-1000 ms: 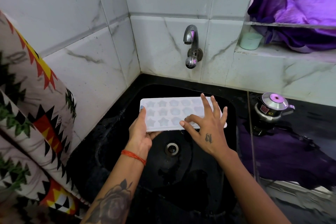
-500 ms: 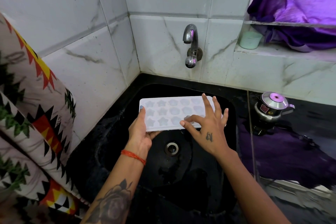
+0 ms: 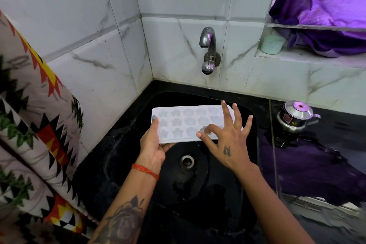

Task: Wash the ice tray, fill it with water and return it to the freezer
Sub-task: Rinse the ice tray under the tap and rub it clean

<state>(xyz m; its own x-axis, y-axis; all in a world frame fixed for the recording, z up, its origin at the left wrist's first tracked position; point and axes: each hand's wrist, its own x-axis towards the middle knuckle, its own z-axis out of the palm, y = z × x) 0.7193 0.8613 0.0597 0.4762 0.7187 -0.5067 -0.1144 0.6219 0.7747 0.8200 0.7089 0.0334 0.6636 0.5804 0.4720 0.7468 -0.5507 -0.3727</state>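
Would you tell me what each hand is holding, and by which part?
The left hand grips the ice tray by its left end. The right hand holds nothing; its fingers rest on the tray's top.

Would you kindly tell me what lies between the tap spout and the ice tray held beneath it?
Nothing: in the head view only bare tile and sink rim show between tap and ice tray; no water is running.

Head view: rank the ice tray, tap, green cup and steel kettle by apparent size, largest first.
1. ice tray, partly hidden by the right hand
2. tap and steel kettle: look alike, not ranked
3. green cup, though farthest from the camera
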